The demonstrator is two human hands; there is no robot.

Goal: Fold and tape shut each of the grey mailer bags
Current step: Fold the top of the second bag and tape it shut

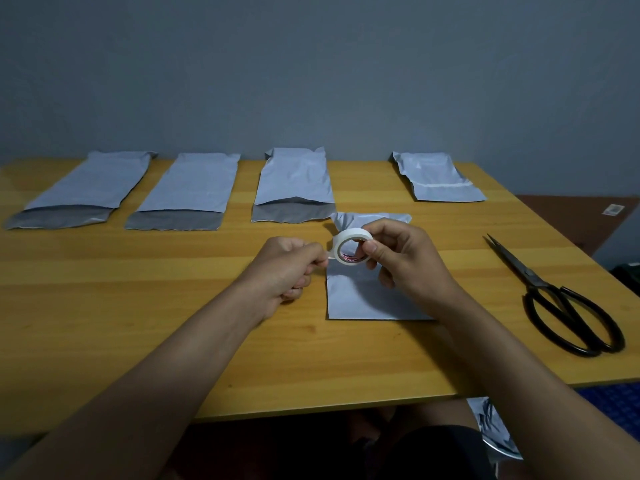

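Note:
A white tape roll (351, 249) is held above a grey mailer bag (360, 299) lying in front of me on the wooden table (173, 323). My right hand (408, 261) grips the roll with thumb and fingers. My left hand (287, 268) pinches the loose tape end at the roll's left side. Three open mailer bags (86, 188) (188, 192) (294, 185) lie in a row along the back, flaps out toward me. A folded bag with a white tape strip (436, 178) lies at the back right.
Black scissors (554, 299) lie closed on the table's right side, tips pointing away from me. Another grey bag (491, 427) hangs below the table's front edge on the right. A grey wall stands behind the table.

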